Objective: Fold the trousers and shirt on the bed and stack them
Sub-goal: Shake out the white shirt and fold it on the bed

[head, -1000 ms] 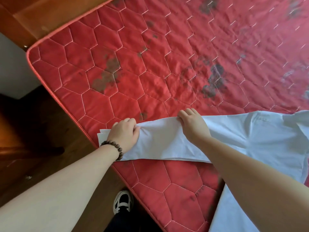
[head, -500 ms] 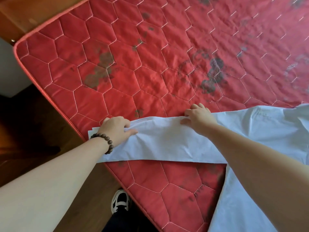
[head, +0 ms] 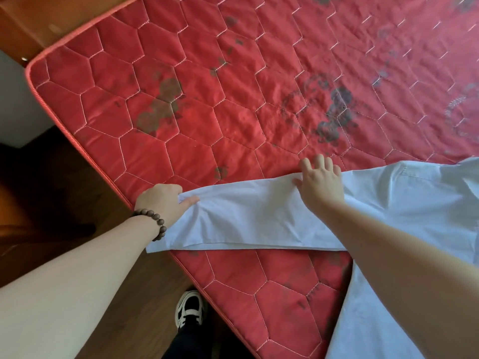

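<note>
White shirt (head: 272,216) spread on red bed (head: 207,112), left hand (head: 162,200) pinching sleeve end, right hand (head: 320,182) flat, fingers spread on sleeve

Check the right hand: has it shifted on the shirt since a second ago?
Yes. The right hand slid farther along the shirt, away from the mattress corner, and its fingers opened flat.

both bare forearms reaching forward from the bottom corners, left hand (head: 162,200) knuckles up with fingers curled and thumb pointing right, pinching the white cloth, beaded bracelet on that wrist, right hand (head: 320,183) palm down, fingers straight and spread, pressing flat
</note>
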The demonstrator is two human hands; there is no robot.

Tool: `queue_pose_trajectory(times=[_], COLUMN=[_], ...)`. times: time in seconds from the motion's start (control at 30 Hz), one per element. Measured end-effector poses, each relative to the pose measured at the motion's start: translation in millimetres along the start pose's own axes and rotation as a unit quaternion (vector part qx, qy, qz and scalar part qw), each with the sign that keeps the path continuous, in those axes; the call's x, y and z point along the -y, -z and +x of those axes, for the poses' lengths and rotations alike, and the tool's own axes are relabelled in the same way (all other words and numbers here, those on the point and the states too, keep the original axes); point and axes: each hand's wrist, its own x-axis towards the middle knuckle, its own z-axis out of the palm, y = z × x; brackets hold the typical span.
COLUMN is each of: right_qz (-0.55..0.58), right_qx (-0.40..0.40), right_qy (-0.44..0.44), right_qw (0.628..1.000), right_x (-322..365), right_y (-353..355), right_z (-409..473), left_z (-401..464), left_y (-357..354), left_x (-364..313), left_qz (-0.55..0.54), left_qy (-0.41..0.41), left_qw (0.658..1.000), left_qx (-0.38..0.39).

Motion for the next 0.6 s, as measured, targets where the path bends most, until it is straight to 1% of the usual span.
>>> queue_pose_trajectory(times=[0.07, 0.13, 0.17, 0.27, 0.3, 0.37, 0.4, 0.47, 0.53, 0.6], right_qz=[0.033, 0.069, 0.078, 0.097, 0.104, 0.114, 0.118, 0.127, 0.134, 0.143], right_qx=[-0.052, -0.081, -0.074, 0.008, 0.024, 0.034, 0.035, 0.025, 0.019, 0.011], right_qy=[-0.008, 0.013, 0.026, 0.042, 0.040, 0.049, 0.069, 0.130, 0.178, 0.175], right_qw=[0.998, 0.994, 0.994, 0.994, 0.994, 0.992, 0.990, 0.983, 0.975, 0.974], right_x=[12.6, 29.2, 38.4, 72.2, 85.6, 115.2, 130.1, 155.6, 165.5, 151.3], right_y=[-2.0, -7.9, -13.0, -30.5, -37.0, -46.1, -48.5, -50.2, -49.6, -48.5], right_z=[-13.4, -31.1, -40.5, -66.2, -72.3, -81.1, -83.9, -86.5, -84.7, -79.5], left_z=[-3.1, -5.6, -6.8, -9.2, -9.7, -10.6, -10.9, -11.7, -11.4, -9.3], left_y=[-2.3, -2.3, -1.8, 0.7, 1.4, 2.1, 1.9, 0.6, -0.5, -1.5], left_x=[-0.5, 0.8, 2.2, 9.3, 13.0, 20.2, 22.2, 20.3, 9.6, -5.7], left_qz=[0.001, -0.005, -0.005, 0.013, 0.020, 0.029, 0.028, -0.005, -0.082, -0.135], left_qy=[-0.001, -0.008, -0.012, -0.015, -0.012, -0.008, -0.011, -0.028, -0.044, -0.056], left_qw=[1.000, 0.999, 0.999, 0.999, 0.999, 0.999, 0.999, 0.999, 0.996, 0.989], left_qx=[-0.017, -0.039, -0.046, -0.047, -0.042, -0.035, -0.034, -0.028, -0.009, 0.014])
